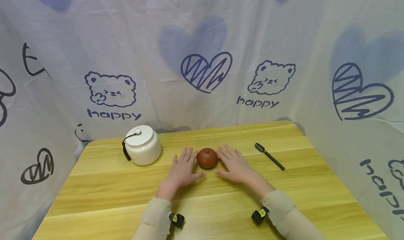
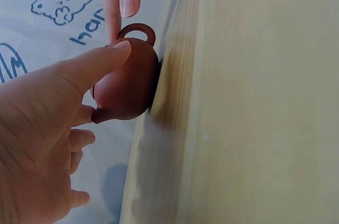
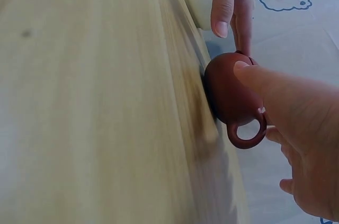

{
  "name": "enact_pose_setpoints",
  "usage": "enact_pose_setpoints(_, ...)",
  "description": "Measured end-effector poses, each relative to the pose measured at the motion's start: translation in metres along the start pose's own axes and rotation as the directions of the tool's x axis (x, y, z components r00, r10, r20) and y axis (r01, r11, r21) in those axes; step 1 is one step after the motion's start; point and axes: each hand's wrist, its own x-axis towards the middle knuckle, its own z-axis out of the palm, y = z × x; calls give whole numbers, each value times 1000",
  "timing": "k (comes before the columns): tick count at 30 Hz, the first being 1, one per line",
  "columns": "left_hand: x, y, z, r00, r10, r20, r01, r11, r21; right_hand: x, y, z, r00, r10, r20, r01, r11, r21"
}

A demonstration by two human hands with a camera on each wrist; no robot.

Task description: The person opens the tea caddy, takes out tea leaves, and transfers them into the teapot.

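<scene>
A small reddish-brown clay teapot (image 1: 207,159) with a lid knob stands on the wooden table between both hands. My left hand (image 1: 183,170) lies to its left with fingers spread and extended, the index fingertip at the spout side. On the opposite side my right hand (image 1: 237,168) is likewise spread, its fingertips beside the loop handle (image 3: 248,140). Each wrist view has a thumb in front of the teapot body (image 2: 127,86); whether the thumbs touch it I cannot tell. Neither hand curls around the teapot.
To the left stands a white lidded jar (image 1: 144,150) with a dark tassel. A slim black scoop-like tool (image 1: 269,155) lies to the right. Printed cloth (image 1: 151,40) hangs behind and along both sides of the table (image 1: 214,215).
</scene>
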Motion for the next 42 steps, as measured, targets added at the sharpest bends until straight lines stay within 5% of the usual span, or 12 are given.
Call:
enact_pose_setpoints(16,-17,19,1,994,103,23,-103,994,-22,-43,1,-7,1000,-15,-25,16,999,41)
enact_pose_setpoints(29,-4,19,0,995,95,-2,-95,992,-85,-37,8,-11,993,-22,-119,36,993,114)
enact_pose_setpoints(37,7,13,12,997,83,11,-81,989,-120,-21,13,-12,963,-25,-270,74,982,173)
enact_pose_setpoints(42,10,11,17,996,85,11,-83,984,-158,-11,11,-10,912,-80,-402,176,962,208)
